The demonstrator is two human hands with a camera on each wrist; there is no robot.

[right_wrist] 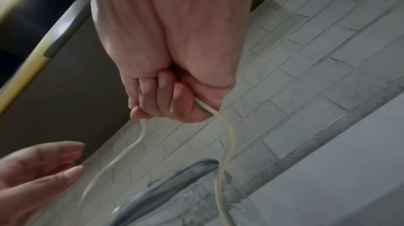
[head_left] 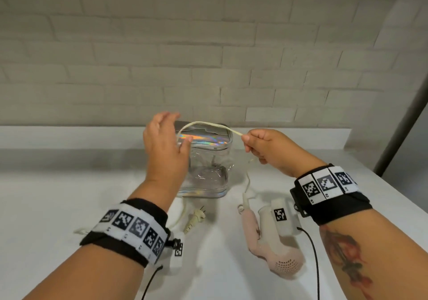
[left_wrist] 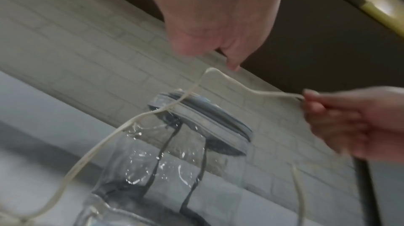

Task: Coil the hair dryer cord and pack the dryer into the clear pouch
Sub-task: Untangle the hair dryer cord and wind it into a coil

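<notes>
A clear pouch (head_left: 206, 167) with shiny holographic trim stands upright on the white counter (head_left: 69, 195), its zip top shut (left_wrist: 210, 117). The pink and white hair dryer (head_left: 268, 237) lies in front of it to the right; its plug (head_left: 195, 218) lies to the left. The cream cord (head_left: 208, 123) arcs above the pouch between my hands. My right hand (head_left: 251, 141) grips the cord in a fist (right_wrist: 166, 101). My left hand (head_left: 171, 128) is raised with straight fingers, the cord (left_wrist: 240, 85) running just under its fingertips. The cord's tail (right_wrist: 229, 134) hangs down toward the dryer.
A pale brick wall (head_left: 208, 56) rises behind a raised ledge (head_left: 69, 135) at the back of the counter. A dark post (head_left: 405, 119) stands at the right. Black cables (head_left: 312, 253) trail from my wrist bands across the near counter.
</notes>
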